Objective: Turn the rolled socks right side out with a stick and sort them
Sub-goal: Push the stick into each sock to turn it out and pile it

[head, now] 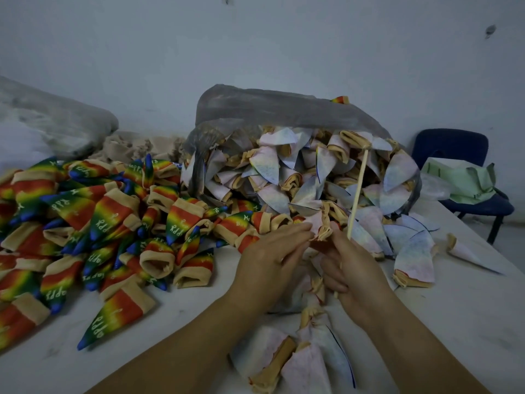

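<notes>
A pale inside-out sock (321,227) with a tan cuff is held between my two hands at the table's middle. My left hand (267,260) pinches its cuff from the left. My right hand (349,268) grips a thin wooden stick (357,191) that points up and away, and its fingers also touch the sock. Several pale inside-out socks (287,177) spill from a grey plastic bag (272,112). A heap of rainbow-coloured socks (93,223) lies at the left. More pale socks (301,356) lie below my hands.
The white table (454,322) carries everything. A blue chair (454,155) holding green fabric stands at the right behind the table. Another grey bag (56,120) and beige cloth (133,149) sit at the back left against the wall.
</notes>
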`<state>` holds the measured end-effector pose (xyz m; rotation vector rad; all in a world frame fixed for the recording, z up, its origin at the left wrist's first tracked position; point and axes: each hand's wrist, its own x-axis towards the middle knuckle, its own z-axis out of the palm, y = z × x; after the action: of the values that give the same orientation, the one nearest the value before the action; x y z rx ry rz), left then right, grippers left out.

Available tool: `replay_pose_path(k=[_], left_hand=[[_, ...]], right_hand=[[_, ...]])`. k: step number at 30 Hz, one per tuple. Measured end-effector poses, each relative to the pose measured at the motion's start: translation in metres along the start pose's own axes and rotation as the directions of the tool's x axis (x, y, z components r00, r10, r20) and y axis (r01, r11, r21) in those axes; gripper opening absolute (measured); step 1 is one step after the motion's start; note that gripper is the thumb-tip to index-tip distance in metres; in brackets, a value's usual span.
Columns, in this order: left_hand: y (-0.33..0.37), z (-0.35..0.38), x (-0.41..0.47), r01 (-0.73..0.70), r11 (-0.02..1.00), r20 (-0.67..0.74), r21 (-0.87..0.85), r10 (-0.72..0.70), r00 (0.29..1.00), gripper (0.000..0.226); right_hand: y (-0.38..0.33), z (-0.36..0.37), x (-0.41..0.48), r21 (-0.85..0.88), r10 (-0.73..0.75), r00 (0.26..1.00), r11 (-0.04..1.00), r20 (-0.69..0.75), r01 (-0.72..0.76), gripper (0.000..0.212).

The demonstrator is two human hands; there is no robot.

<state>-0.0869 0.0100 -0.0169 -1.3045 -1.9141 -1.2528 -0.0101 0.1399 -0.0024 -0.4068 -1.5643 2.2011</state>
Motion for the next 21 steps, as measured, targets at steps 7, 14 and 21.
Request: replay_pose_path(k=[7,14,21], left_hand=[[0.004,-0.005,-0.001,0.266,0.927,0.133,-0.266,-0.238,0.962,0.034],[0.001,0.003,-0.002,0.630,0.646,0.365,-0.430,-0.514,0.776,0.081],[-0.001,-0.001,0.003,0.585,0.603,0.232,-0.542,-0.562,0.794,0.031]], right_hand=[[-0.001,0.007,-0.008,-0.222,-0.109,0.993,0.971,-0.053,0.095,0.022],[0.004,0.018,-0.015,-0.753,-0.367,0.926,0.582,0.094,0.307,0.014],[0.003,0.022,-0.016,-0.713,-0.402,0.908,0.603,0.115,0.357,0.016]])
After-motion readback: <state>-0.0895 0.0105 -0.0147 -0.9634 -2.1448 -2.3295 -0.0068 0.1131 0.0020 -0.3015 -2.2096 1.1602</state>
